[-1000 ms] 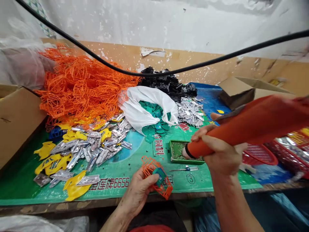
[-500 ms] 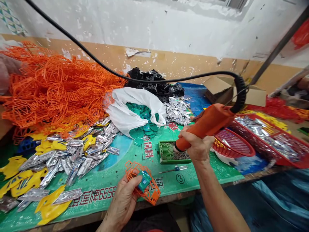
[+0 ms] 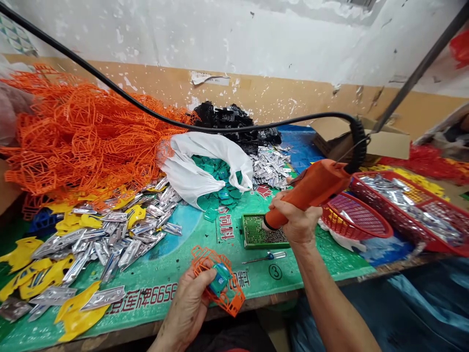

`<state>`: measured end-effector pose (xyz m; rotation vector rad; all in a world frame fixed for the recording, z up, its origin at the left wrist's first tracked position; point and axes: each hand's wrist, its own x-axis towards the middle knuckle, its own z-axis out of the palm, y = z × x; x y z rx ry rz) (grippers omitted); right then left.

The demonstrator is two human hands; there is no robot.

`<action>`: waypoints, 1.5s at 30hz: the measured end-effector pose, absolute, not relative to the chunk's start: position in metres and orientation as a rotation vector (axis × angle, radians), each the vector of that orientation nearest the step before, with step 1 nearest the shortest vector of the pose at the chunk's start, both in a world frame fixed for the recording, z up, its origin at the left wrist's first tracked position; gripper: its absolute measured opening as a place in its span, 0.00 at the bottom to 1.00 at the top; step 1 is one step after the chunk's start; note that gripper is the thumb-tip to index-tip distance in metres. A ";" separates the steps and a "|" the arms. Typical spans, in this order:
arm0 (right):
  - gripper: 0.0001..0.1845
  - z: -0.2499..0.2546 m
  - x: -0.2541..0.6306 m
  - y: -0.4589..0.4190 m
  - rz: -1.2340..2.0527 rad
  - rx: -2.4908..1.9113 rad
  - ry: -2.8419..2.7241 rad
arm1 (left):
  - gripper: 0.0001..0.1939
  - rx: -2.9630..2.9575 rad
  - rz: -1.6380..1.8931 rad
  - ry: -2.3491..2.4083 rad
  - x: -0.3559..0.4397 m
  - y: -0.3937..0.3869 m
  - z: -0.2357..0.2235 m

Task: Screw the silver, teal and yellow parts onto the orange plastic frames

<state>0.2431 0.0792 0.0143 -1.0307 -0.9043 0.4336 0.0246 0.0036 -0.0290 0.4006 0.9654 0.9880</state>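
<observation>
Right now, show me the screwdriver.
In the head view, the screwdriver lies on the green mat, just below the green tray, left of the right hand.

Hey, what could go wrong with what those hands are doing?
A few things might. The orange electric screwdriver in the right hand has its tip at the green tray of tiny screws; a bump could spill them across the green printed mat. If the screwdriver slipped, it might poke the left hand gripping the orange plastic frame. Its black coiled cord loops overhead and could snag.
</observation>
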 end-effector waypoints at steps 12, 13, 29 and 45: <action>0.07 0.019 0.242 0.078 0.461 -1.051 -0.923 | 0.14 0.463 0.914 0.990 0.026 0.003 -0.024; 0.07 0.020 0.241 0.077 0.467 -1.052 -0.926 | 0.14 0.469 0.900 0.992 0.026 0.004 -0.023; 0.08 0.026 0.240 0.083 0.512 -1.028 -0.915 | 0.15 0.458 0.881 0.950 0.024 0.007 -0.029; 0.17 0.068 0.187 0.014 1.003 -0.575 -0.933 | 0.12 0.405 0.948 0.869 0.026 0.009 -0.026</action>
